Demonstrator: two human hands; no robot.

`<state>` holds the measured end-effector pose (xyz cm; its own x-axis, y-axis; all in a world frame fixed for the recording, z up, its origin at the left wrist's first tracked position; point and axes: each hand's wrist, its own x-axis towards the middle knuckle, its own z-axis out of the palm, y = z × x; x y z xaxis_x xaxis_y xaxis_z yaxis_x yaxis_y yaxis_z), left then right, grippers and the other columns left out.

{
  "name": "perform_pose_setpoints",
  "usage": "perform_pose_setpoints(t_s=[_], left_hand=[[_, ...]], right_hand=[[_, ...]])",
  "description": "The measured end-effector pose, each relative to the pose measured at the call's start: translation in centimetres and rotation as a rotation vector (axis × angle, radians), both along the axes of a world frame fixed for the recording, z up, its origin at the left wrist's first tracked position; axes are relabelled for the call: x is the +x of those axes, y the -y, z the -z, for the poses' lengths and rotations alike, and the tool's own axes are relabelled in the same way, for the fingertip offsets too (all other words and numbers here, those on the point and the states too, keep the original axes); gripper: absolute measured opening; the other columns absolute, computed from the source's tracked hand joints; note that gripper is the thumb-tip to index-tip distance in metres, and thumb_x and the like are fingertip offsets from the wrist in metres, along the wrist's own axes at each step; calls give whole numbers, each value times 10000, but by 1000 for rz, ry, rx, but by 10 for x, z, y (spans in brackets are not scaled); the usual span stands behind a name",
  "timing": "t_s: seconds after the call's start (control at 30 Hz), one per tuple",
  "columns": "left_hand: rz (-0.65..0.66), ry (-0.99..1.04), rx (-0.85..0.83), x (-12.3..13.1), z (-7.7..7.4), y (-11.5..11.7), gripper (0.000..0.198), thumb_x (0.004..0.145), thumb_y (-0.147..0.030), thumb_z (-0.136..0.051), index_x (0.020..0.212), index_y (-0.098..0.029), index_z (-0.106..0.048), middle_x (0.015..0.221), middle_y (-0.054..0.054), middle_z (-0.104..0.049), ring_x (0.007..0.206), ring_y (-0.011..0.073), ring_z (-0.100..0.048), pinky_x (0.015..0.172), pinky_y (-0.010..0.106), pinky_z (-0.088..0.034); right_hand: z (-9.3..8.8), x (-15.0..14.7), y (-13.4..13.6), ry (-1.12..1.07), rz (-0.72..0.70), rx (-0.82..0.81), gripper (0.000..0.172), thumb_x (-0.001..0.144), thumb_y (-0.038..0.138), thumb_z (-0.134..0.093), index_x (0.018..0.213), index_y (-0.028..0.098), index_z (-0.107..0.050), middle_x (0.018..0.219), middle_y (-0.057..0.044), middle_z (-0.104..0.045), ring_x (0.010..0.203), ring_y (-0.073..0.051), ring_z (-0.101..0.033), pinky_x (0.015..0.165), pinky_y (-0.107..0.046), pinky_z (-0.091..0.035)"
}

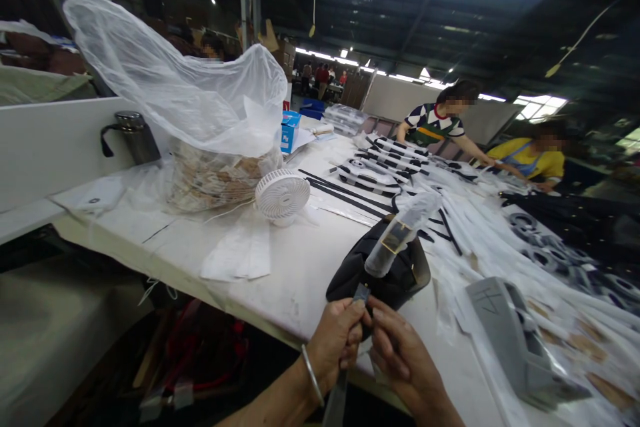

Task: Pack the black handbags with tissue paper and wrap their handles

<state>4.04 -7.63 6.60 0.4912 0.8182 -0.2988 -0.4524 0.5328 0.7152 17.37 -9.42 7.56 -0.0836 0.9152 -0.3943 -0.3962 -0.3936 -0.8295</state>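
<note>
A black bag (345, 268) lies near the table's front edge. A handle wrapped in clear plastic (383, 259), with a gold-coloured buckle (396, 237), stands up from it. Just in front of the bag my left hand (336, 337), with a bangle at the wrist, pinches a dark strap (361, 293) close to its end. The strap's other part hangs below the fingers, past the table edge. My right hand (397, 353) is closed at the same strap from the right, fingertips beside those of the left; its exact grip is partly hidden.
A white fan (283, 197) and a plastic-lined bag of brown pieces (220, 177) stand left, near a dark mug (136, 137). A grey tape dispenser (520, 340) is at right. Wrapped straps (370, 173) cover the far table, where two people work.
</note>
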Motion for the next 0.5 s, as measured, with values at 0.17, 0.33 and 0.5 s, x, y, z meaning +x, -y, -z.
perform_pose_setpoints(t_s=[0.17,0.33,0.5], left_hand=[[103,7,-26,0,5,-6,408,752,-584,-640,777,-199,-504,442,-132,-301,332,35,-114,325,195,-74],[-46,-336,288,-1,8,-12,376,834,-533,-539,705,-180,-537,458,-86,-345,394,70,-247,403,222,-183],[-195,-630,609,-4,6,-11,301,880,-346,-501,690,-159,-641,626,-16,-540,622,120,-470,591,242,-322]], right_hand=[[0,4,0,-194,-93,40,498,713,430,-742,1133,170,-678,422,149,-194,360,-19,23,336,-148,-104],[-15,3,-4,357,-163,86,471,788,545,-640,1061,167,-707,414,82,-425,306,-45,-194,334,-186,-208],[-37,11,1,1193,13,522,292,829,479,-617,917,238,-757,765,-40,-729,629,-179,-651,620,-246,-493]])
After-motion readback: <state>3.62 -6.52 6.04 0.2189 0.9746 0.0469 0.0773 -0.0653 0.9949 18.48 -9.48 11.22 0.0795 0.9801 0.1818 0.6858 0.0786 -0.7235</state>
